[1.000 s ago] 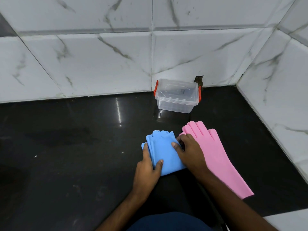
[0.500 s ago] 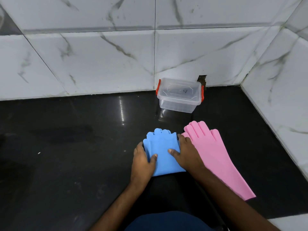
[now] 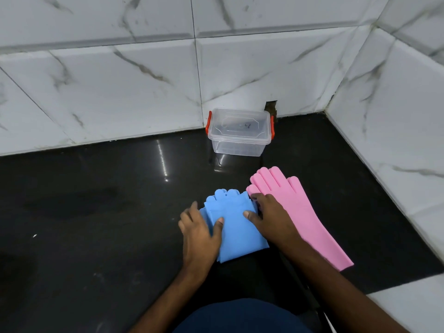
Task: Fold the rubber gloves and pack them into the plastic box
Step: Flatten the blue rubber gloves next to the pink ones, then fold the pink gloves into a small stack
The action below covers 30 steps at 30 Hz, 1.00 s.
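1. Since the earlier frames, both hands have shifted from the top of the blue glove point(image 3: 236, 227) to its two side edges; the glove itself stays folded on the black counter point(image 3: 96, 212).
2. Left hand point(image 3: 200, 233): thumb laid on the blue glove's left part, fingers reaching down past its left edge; whether they curl under the fold is hidden.
3. Right hand point(image 3: 270, 217): thumb on the blue glove's right part, fingertips at its upper right corner, hiding part of that edge.
4. Pink glove point(image 3: 302, 212): flat, unfolded, just right of the blue glove; its inner edge is covered by the right hand and forearm.
5. Plastic box point(image 3: 239, 135): beyond the blue glove, against the tiled wall point(image 3: 120, 92), lid on, red clips at both ends. A dark mark on the lid is too small to read.
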Each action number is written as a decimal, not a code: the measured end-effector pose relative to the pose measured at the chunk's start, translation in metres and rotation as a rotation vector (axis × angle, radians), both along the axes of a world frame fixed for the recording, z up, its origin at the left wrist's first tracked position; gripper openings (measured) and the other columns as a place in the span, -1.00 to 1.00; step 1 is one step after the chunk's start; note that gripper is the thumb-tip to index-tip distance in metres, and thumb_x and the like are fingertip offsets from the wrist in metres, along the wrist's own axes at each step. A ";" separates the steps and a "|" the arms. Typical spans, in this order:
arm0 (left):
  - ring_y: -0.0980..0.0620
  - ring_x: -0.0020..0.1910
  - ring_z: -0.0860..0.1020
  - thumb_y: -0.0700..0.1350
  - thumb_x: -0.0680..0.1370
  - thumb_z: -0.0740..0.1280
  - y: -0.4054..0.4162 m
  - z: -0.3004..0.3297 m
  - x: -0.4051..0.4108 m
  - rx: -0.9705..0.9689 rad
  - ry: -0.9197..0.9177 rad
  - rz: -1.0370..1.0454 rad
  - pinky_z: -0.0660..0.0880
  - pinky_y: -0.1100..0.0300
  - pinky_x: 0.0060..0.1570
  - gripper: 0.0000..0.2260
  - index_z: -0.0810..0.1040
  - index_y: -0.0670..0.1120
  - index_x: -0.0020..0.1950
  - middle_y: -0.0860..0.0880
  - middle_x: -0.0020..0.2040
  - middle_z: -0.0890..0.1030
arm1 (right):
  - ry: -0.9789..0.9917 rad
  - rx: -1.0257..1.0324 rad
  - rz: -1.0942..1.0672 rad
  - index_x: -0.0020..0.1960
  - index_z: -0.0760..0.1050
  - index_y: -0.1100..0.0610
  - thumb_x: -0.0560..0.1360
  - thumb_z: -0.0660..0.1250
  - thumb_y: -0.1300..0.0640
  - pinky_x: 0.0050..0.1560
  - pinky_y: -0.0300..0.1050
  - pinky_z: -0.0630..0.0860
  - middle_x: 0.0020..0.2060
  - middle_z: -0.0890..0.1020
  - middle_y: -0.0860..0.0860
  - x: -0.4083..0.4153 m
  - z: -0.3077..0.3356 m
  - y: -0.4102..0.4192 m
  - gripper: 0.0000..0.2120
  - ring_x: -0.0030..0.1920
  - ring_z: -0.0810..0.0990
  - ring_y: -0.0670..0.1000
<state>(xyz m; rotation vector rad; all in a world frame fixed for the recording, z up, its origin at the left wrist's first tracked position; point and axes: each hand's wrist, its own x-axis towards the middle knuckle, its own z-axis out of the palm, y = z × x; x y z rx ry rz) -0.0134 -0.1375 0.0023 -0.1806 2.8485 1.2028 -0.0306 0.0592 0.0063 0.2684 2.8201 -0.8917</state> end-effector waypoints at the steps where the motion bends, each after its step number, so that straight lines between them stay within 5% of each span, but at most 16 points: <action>1: -0.20 0.33 0.35 0.03 0.57 0.43 0.003 0.004 -0.001 -0.035 0.056 -0.008 0.42 -0.07 0.31 -0.32 0.26 -0.25 0.55 -0.23 0.41 0.33 | 0.020 -0.012 -0.027 0.51 0.36 0.03 0.60 0.35 -0.11 0.37 -0.01 0.48 0.37 0.54 0.00 0.001 0.002 0.002 -0.46 0.29 0.56 0.04; 10: -0.11 0.33 0.39 -0.04 0.58 0.42 0.064 0.006 0.003 -0.035 0.251 -0.366 0.30 0.07 0.31 -0.54 0.45 -0.11 0.44 -0.12 0.36 0.45 | 0.103 0.035 -0.201 0.41 0.50 0.01 0.59 0.39 -0.05 0.14 0.00 0.61 0.28 0.56 -0.01 0.032 0.010 0.059 -0.59 0.00 0.65 -0.04; 15: 0.00 0.31 0.42 0.01 0.61 0.36 0.107 -0.004 0.013 -0.078 0.221 -0.807 0.34 0.08 0.31 -0.68 0.55 0.01 0.35 0.00 0.33 0.49 | 0.072 0.101 -0.315 0.38 0.51 -0.01 0.59 0.38 -0.04 0.15 -0.12 0.54 0.23 0.53 -0.04 0.071 -0.001 0.114 -0.62 0.15 0.53 -0.07; 20: -0.01 0.43 0.33 0.11 0.60 0.35 0.144 -0.016 0.023 -0.330 0.127 -1.201 0.25 0.03 0.40 -0.55 0.46 0.05 0.47 0.00 0.47 0.40 | -0.073 0.120 -0.396 0.42 0.44 0.00 0.59 0.37 -0.05 0.14 -0.10 0.55 0.28 0.49 0.02 0.106 -0.012 0.148 -0.57 0.15 0.57 -0.02; 26: 0.09 0.42 0.30 0.17 0.48 0.48 0.137 -0.023 -0.003 -0.300 -0.025 -1.312 0.16 0.31 0.36 -0.33 0.37 0.07 0.54 0.07 0.48 0.34 | -0.165 -0.001 -0.316 0.45 0.29 -0.02 0.59 0.36 -0.06 -0.03 -0.08 0.58 0.08 0.62 0.02 0.110 -0.015 0.156 -0.50 -0.02 0.62 -0.02; 30: -0.03 0.53 0.29 0.24 0.56 0.32 0.131 -0.028 0.002 -0.427 0.193 -1.274 0.12 0.11 0.50 -0.36 0.29 0.06 0.58 -0.02 0.57 0.32 | -0.159 -0.168 -0.108 0.32 0.29 -0.19 0.61 0.31 0.03 -0.10 -0.05 0.63 -0.05 0.65 0.02 0.098 0.001 0.157 -0.65 -0.17 0.64 -0.01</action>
